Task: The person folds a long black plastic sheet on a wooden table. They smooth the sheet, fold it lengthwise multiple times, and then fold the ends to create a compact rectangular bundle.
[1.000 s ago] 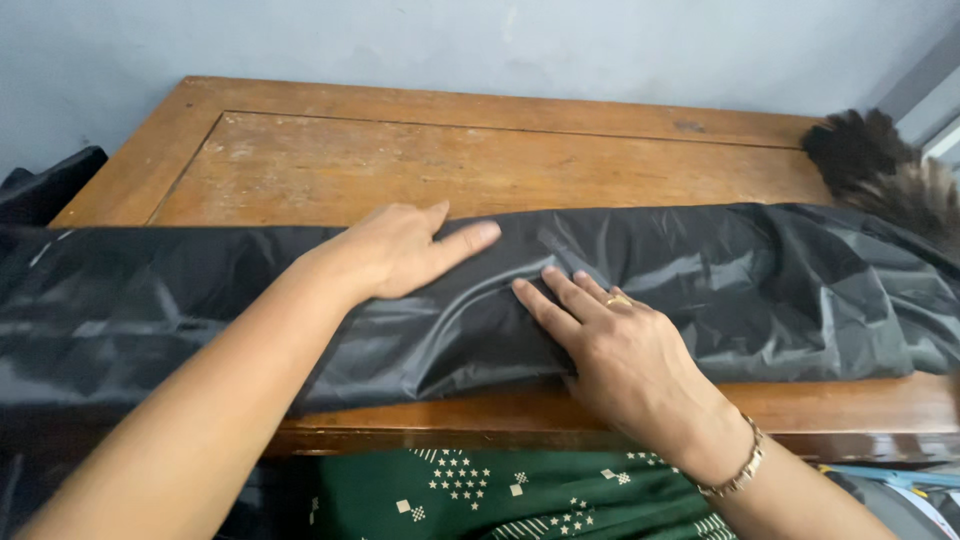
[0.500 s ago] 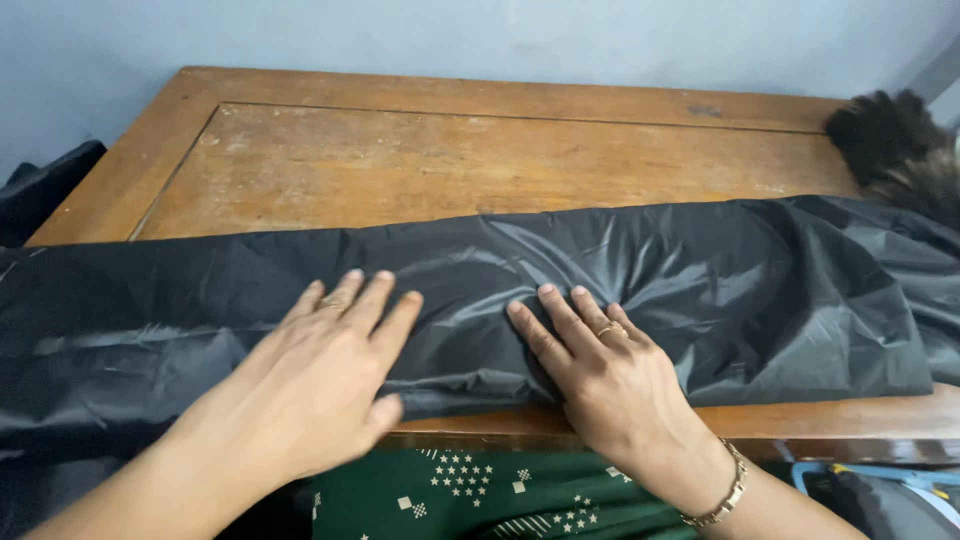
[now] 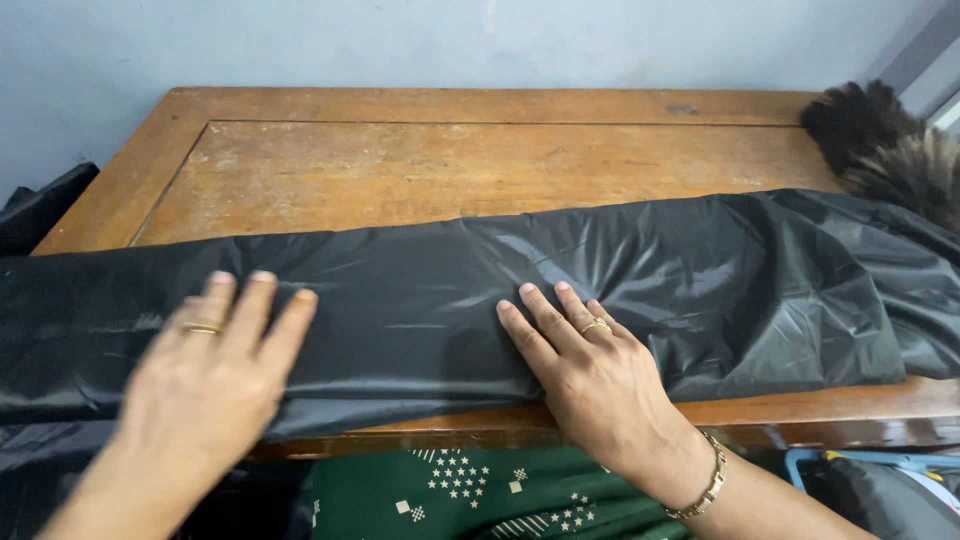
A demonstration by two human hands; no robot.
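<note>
A long sheet of shiny black plastic (image 3: 700,270) lies folded across the near part of a worn wooden table (image 3: 480,170), spilling over both side edges. My left hand (image 3: 215,375) presses flat on its left part, fingers apart, a ring on one finger. Resting flat on the sheet near the middle, close to the table's front edge, is my right hand (image 3: 590,375), with a ring and a gold bracelet on the wrist. Neither hand grips anything.
A dark feather duster (image 3: 885,140) lies at the table's far right corner. Black material (image 3: 40,205) hangs off the left side. Green patterned cloth (image 3: 470,495) shows below the front edge. A pale blue wall stands behind the table.
My left hand has slid leftward and toward me along the black sheet, from the middle to the left part. The right hand has stayed near the middle. The sheet lies smoother.
</note>
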